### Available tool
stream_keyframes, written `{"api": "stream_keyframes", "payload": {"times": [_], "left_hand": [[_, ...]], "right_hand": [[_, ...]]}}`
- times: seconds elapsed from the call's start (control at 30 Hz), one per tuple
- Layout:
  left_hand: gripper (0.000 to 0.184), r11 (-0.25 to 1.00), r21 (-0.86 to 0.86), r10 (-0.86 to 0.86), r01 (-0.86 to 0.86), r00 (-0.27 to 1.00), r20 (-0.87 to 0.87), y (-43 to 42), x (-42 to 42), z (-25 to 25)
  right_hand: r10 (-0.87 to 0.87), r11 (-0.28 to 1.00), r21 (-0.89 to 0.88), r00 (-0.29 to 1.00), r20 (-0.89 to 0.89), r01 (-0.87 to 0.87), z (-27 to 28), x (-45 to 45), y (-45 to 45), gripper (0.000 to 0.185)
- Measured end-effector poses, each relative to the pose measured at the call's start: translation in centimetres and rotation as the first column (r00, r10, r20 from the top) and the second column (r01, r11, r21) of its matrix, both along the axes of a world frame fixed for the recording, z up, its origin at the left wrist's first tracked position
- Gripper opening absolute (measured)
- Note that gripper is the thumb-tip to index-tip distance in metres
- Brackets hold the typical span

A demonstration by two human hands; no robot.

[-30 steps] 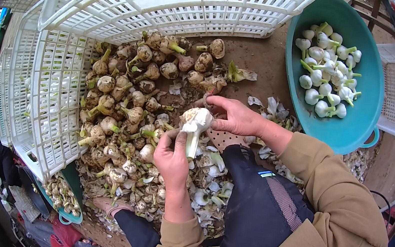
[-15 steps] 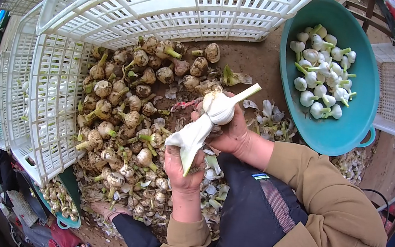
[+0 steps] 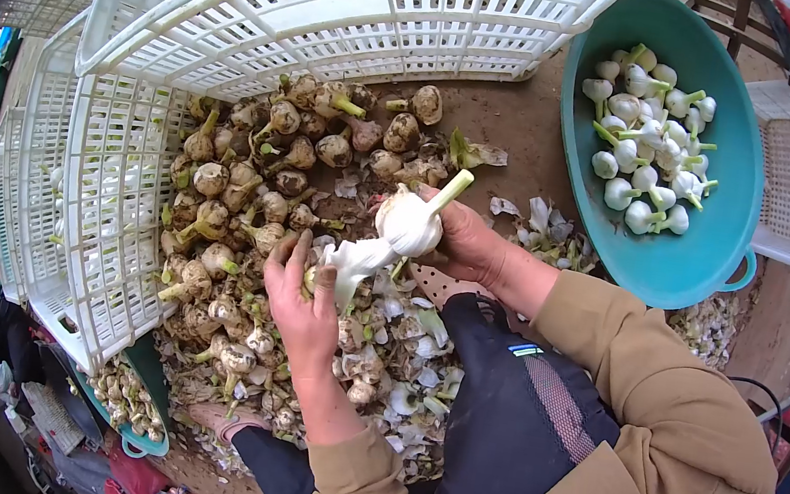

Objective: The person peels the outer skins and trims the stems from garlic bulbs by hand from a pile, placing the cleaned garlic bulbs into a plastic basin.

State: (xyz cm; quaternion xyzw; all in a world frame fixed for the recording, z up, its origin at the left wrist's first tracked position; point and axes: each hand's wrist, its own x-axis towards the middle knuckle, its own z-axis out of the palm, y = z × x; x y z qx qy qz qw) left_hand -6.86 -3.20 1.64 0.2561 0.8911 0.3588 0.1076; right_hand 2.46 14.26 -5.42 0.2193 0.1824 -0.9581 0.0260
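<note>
My right hand (image 3: 468,244) is closed around a white garlic bulb (image 3: 408,225) whose cut green stem points up and to the right. A loose flap of white skin (image 3: 359,260) hangs from the bulb's lower left side. My left hand (image 3: 301,303) is beside that flap, palm up, with its fingers apart; its thumb is close to the skin's edge, and I cannot tell whether they touch. Below and left of both hands lies a heap of soil-stained garlic bulbs (image 3: 207,221), with stripped skins (image 3: 404,400) scattered nearer my knees.
A teal basin (image 3: 711,261) at the upper right holds several clean white bulbs. White slatted crates (image 3: 347,13) wall off the back and the left side (image 3: 113,207). Another teal container (image 3: 147,443) with small garlic bulbs stands at the lower left.
My left hand has come off the peeled-down skin, moved left and opened. The bulb in my right hand has shifted slightly down and left, its skin flap hanging shorter and crumpled.
</note>
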Motion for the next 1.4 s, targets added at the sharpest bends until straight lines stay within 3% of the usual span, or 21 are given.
{"api": "stream_keyframes", "payload": {"times": [0.07,0.1,0.13,0.2,0.27,0.33,0.43,0.47,0.53,0.6,0.63,0.67,0.7,0.77,0.8,0.83,0.87,0.93,1.2,1.33,1.4], "left_hand": [[0.081,0.987,0.097,-0.141,0.128,0.979,0.147,0.5,1.6,0.2],[0.089,0.975,0.027,-0.222,0.22,0.962,0.159,1.7,2.8,1.1],[0.079,0.971,-0.053,-0.223,0.234,0.961,0.162,2.5,4.1,1.2],[0.056,0.994,-0.075,-0.074,0.079,0.995,0.069,2.9,5.3,-1.0],[0.037,0.992,-0.127,-0.004,-0.016,0.989,-0.151,2.8,5.6,-2.4],[0.031,0.972,-0.229,0.005,-0.046,0.985,-0.173,2.3,5.2,-2.9],[0.04,0.929,-0.361,-0.193,0.08,0.937,-0.291,2.4,4.8,-2.0],[0.036,0.903,-0.398,-0.294,0.164,0.911,-0.291,2.5,4.8,-1.8],[0.034,0.911,-0.281,-0.384,0.301,0.869,-0.313,2.8,4.7,-1.5],[0.023,0.941,0.016,-0.335,0.339,0.936,-0.105,2.4,3.2,-1.1],[0.018,0.932,0.23,-0.31,0.281,0.946,0.096,1.9,2.8,-0.9],[0.016,0.831,0.556,-0.241,0.006,0.905,0.35,1.7,2.9,-0.5],[0.02,0.826,0.551,-0.162,-0.117,0.887,0.432,1.5,2.7,-0.2],[0.031,0.957,0.152,-0.279,0.245,0.924,0.263,1.7,1.6,0.8],[0.051,0.942,-0.104,-0.31,0.318,0.947,0.088,2.6,2.2,1.3],[0.063,0.911,-0.159,-0.377,0.381,0.925,0.054,3.0,2.5,1.1],[0.052,0.94,-0.086,-0.328,0.331,0.943,0.049,3.6,3.2,1.1],[0.034,0.982,0.064,-0.181,0.18,0.983,0.013,4.7,4.2,0.3],[0.014,0.984,-0.129,-0.113,0.123,0.99,0.082,5.0,5.9,-0.8],[0.013,0.958,-0.254,-0.13,0.129,0.991,0.014,5.2,6.6,-0.9],[0.013,0.985,-0.169,-0.042,0.046,0.999,0.028,5.3,6.6,-1.3]], "right_hand": [[0.034,0.999,0.019,0.999,-0.023,-0.033,-0.6,0.4,0.2,0.052],[0.071,0.997,0.038,0.996,-0.047,-0.07,-0.7,0.4,0.3,0.053],[0.195,0.979,0.061,0.981,0.001,-0.195,-1.3,0.7,0.5,0.053],[0.175,0.87,0.482,0.978,-0.114,-0.1,-2.2,0.4,-0.2,0.053],[0.149,0.908,0.396,0.989,0.005,-0.139,0.3,0.1,0.1,0.041],[0.205,0.951,0.243,0.978,-0.026,-0.193,0.6,0.8,0.3,0.044],[0.241,0.951,0.18,0.967,0.081,-0.252,2.4,1.7,0.4,0.051],[0.256,0.912,0.284,0.952,0.17,-0.296,2.5,1.6,0.3,0.051],[-0.035,0.933,0.356,0.968,0.248,-0.058,1.8,1.5,-1.2,0.051],[-0.04,0.966,0.254,0.95,0.311,-0.042,1.6,1.9,-0.8,0.056],[0.096,0.995,-0.032,0.963,0.253,-0.091,0.8,2.0,0.5,0.062],[0.127,0.978,-0.169,0.992,0.011,-0.123,0.2,2.5,1.9,0.067],[0.106,0.994,-0.011,0.975,0.197,-0.106,0.4,2.2,2.5,0.065],[-0.028,0.859,0.484,0.927,0.375,-0.169,0.9,1.7,2.9,0.068],[-0.087,0.576,0.787,0.941,0.328,-0.221,1.6,1.9,3.0,0.068],[-0.071,0.425,0.874,0.954,0.29,-0.234,1.5,1.9,3.2,0.067],[-0.043,0.261,0.936,0.966,0.255,-0.235,1.4,1.8,3.3,0.066],[-0.104,0.084,0.984,0.981,0.163,-0.154,1.6,1.7,2.6,0.061],[-0.005,-0.222,0.953,0.978,0.21,-0.205,2.0,2.8,1.3,0.052],[0.022,-0.337,0.933,0.99,0.14,-0.124,1.9,3.2,1.1,0.041],[0.058,-0.283,0.955,0.993,0.107,-0.086,2.2,3.2,1.4,0.039]]}}
